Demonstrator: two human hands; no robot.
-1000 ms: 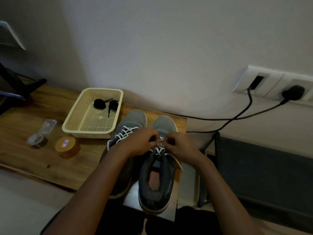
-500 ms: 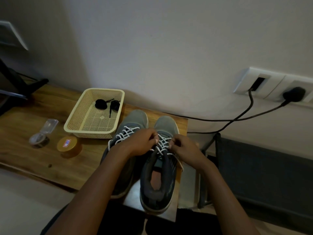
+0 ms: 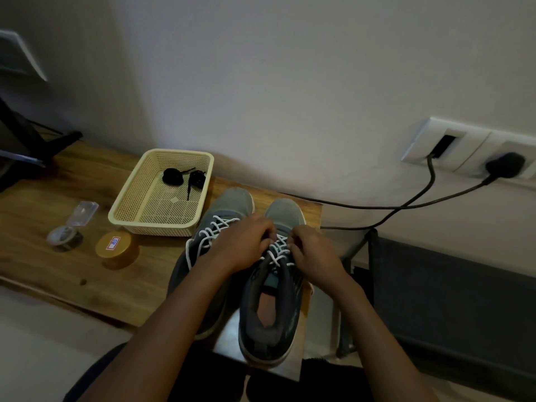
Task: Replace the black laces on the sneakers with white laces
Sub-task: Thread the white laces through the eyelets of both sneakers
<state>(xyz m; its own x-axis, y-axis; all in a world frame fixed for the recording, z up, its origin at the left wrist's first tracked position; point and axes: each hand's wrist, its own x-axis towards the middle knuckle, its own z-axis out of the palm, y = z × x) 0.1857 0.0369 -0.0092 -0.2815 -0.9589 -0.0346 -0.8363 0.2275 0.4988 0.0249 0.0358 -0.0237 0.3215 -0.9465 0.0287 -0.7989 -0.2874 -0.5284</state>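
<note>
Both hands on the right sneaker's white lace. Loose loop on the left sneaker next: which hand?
Left, probably. The left hand lies across the left sneaker, its wrist beside the loose loop. The right hand is at the right sneaker's outer side and would have to cross both.

The desk [image 3: 43,198] was honey-brown wood grain. The sneakers [image 3: 284,211] were grey, threaded with white laces [image 3: 277,252] in a criss-cross. Near its back edge the basket [image 3: 150,226] was pale cream, fine mesh all over, holding black laces [image 3: 173,176]. The tin [image 3: 124,256] was amber.
</note>
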